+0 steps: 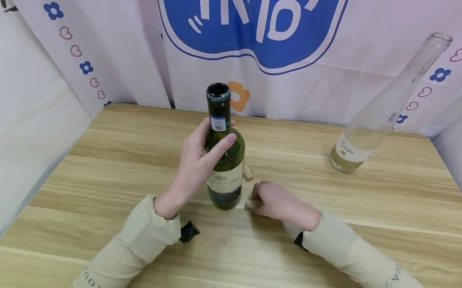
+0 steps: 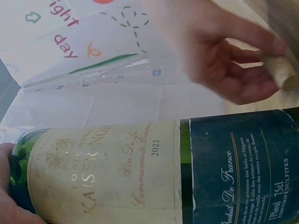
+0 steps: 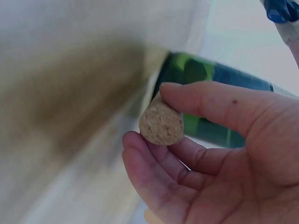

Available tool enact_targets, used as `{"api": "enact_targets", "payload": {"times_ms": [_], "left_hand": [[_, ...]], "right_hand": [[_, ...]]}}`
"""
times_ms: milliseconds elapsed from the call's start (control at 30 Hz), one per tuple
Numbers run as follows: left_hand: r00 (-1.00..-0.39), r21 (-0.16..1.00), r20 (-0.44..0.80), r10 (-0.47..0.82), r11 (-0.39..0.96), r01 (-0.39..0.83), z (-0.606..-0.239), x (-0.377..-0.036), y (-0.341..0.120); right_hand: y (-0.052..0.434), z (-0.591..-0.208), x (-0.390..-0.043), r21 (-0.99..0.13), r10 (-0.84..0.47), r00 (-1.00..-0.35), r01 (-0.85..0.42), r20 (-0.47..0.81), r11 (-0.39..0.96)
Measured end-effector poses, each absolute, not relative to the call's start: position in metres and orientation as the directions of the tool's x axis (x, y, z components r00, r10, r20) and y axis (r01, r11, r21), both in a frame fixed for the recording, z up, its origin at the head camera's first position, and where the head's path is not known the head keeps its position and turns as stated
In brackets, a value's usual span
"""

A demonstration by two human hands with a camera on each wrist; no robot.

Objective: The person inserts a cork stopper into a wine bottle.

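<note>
Glossy green glass bottle [image 1: 226, 162], rough cork [image 3: 161, 123], seemingly matt wood-grain table [image 1: 328, 264]

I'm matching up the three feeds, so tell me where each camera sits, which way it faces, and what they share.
Head: worn on the head, looking forward and down at the wooden table; both sleeved forearms show, left hand gripping the green bottle, right hand beside it.
Left wrist: close beside the green bottle's label, facing across to the right hand.
Right wrist: faces its own hand's fingers pinching a cork.
Shared: all three show the green bottle and the right hand.
</note>
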State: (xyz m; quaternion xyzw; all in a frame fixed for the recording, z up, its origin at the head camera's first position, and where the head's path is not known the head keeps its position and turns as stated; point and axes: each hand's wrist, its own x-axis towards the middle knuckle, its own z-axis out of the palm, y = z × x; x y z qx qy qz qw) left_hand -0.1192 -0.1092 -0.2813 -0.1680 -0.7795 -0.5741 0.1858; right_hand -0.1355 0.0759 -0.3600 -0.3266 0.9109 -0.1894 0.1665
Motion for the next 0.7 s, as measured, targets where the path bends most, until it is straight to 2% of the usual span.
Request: {"api": "enact_targets", "payload": {"times_ms": [300,533,700], "left_hand": [[-0.866,0.824,0.497,0.048,0.288,0.489,-0.282,-0.121,-0.109],[-0.868,0.824,0.495,0.046,0.292,0.485,-0.282,-0.121,-0.109],[-0.873,0.829,0.485,0.043,0.295,0.475,-0.282,-0.120,-0.109]], "right_hand": [[0.083,-0.332,-0.147,-0.487,-0.645,-0.759,-0.531,-0.092,0.693],[0.085,-0.308,-0.157,-0.504,-0.632,-0.774,-0.561,0.037,0.657],[0.085,-0.282,-0.161,-0.536,-0.576,-0.816,-0.509,0.051,0.674]]}}
